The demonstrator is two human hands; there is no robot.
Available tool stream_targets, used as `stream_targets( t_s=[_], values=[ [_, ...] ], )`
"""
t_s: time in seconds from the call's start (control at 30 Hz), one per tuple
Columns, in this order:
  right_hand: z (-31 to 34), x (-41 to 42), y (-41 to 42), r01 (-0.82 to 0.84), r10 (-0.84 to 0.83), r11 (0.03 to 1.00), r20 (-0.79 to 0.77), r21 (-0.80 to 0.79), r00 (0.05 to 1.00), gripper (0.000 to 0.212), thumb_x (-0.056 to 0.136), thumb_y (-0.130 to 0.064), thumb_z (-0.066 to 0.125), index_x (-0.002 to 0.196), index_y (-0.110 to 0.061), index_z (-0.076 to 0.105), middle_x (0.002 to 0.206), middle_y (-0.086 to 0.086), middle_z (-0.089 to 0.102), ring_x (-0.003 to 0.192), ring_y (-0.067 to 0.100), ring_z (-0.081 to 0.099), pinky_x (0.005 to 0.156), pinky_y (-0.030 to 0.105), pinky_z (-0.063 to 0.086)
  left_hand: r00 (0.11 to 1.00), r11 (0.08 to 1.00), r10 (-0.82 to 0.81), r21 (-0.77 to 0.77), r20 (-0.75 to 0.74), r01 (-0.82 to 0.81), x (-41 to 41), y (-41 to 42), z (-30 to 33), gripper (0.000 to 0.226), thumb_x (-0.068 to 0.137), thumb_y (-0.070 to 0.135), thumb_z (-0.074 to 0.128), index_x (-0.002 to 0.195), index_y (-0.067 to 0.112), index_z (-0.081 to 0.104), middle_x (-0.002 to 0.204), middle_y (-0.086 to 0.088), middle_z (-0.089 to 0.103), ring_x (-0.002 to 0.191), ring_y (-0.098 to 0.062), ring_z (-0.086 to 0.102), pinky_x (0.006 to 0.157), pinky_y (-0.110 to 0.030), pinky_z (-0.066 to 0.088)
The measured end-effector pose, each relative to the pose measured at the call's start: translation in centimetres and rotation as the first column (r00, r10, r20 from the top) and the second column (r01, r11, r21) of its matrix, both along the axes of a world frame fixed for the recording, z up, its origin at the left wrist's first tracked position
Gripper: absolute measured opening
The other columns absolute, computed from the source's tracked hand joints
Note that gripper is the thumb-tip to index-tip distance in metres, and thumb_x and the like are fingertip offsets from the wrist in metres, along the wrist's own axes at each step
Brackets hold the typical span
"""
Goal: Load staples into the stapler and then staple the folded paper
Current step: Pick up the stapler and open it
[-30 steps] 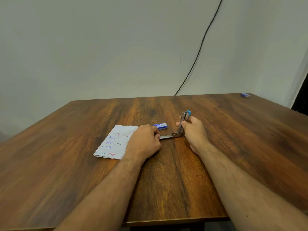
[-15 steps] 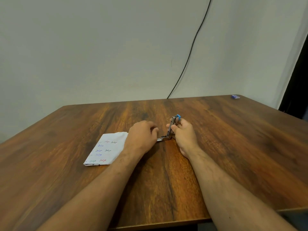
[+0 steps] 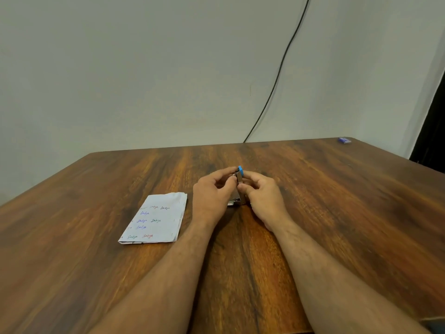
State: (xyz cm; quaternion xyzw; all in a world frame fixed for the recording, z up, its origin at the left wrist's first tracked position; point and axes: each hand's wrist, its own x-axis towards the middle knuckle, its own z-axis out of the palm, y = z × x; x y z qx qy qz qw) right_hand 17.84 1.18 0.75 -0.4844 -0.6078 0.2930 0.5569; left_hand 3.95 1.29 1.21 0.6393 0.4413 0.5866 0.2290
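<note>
Gripping upright stapler (image 3: 238,189), both hands, folded paper (image 3: 156,219) left

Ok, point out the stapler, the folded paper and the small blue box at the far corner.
stapler (image 3: 238,186): head view, raised metal arm between the hands.
folded paper (image 3: 166,214): head view, bare upper face.
small blue box (image 3: 344,140): head view, its top.

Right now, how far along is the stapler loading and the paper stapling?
Done: the stapler is swung open, its blue-tipped top raised between both hands. In hand: the right hand steadies it while the left hand works its fingertips at the upper end; whether staples are in yet is too small to tell. Left: closing it and stapling the folded paper, which lies untouched on the table beside the left wrist.
</note>
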Motion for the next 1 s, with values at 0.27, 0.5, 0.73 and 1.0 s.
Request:
stream_targets(
  t_s=[0.27, 0.5, 0.73, 1.0],
  values=[
    [0.2, 0.0, -0.5, -0.044, 0.041, 0.998, 0.062, 0.040, 0.997, 0.037, 0.096, -0.011, 0.069, 0.130, -0.025, 0.071, 0.125, -0.011, 0.073, 0.116, 0.000, 0.065, 0.099, 0.023, 0.054, 0.996, 0.995, 0.088, -0.056, 0.028, -0.086, 0.3, -0.3, 0.1, 0.017, 0.082, 0.022, 0.067, 0.093, 0.032, 0.074, 0.077, 0.015, 0.076, 0.075, 0.001, 0.073, 0.073, -0.027, 0.062],
    [-0.3, -0.4, -0.5, 0.017, -0.037, 0.995, 0.203, 0.101, 0.978, 0.038, 0.093, -0.014, 0.073, 0.129, -0.024, 0.070, 0.123, -0.017, 0.070, 0.095, -0.023, 0.058, 0.083, -0.001, 0.046, 0.982, 0.976, 0.187, -0.113, -0.022, -0.188, 0.2, -0.3, 0.2, 0.012, 0.083, 0.019, 0.067, 0.088, 0.025, 0.076, 0.073, 0.011, 0.074, 0.071, -0.004, 0.071, 0.070, -0.021, 0.060],
    [-0.1, -0.1, -0.2, 0.131, -0.131, 0.991, 0.009, 0.020, 0.991, 0.014, 0.089, -0.010, 0.068, 0.081, -0.020, 0.073, 0.078, -0.004, 0.077, 0.078, 0.013, 0.074, 0.082, 0.045, 0.061, 0.971, 0.956, 0.238, -0.182, 0.031, -0.229, 0.2, -0.6, 0.3, 0.014, 0.079, 0.022, 0.064, 0.074, 0.032, 0.072, 0.068, 0.014, 0.073, 0.069, 0.000, 0.070, 0.057, -0.011, 0.047],
    [-0.2, 0.0, 0.4, 0.193, -0.199, 0.980, -0.158, -0.057, 0.967, 0.058, 0.089, -0.010, 0.071, 0.127, -0.050, 0.052, 0.094, 0.000, 0.073, 0.086, 0.018, 0.073, 0.075, 0.038, 0.062, 0.937, 0.933, 0.197, -0.239, -0.288, -0.270, -2.2, -0.8, 1.0, 0.017, 0.077, 0.019, 0.066, 0.071, 0.033, 0.073, 0.077, 0.016, 0.071, 0.076, -0.005, 0.065, 0.056, -0.016, 0.041]
  ],
)
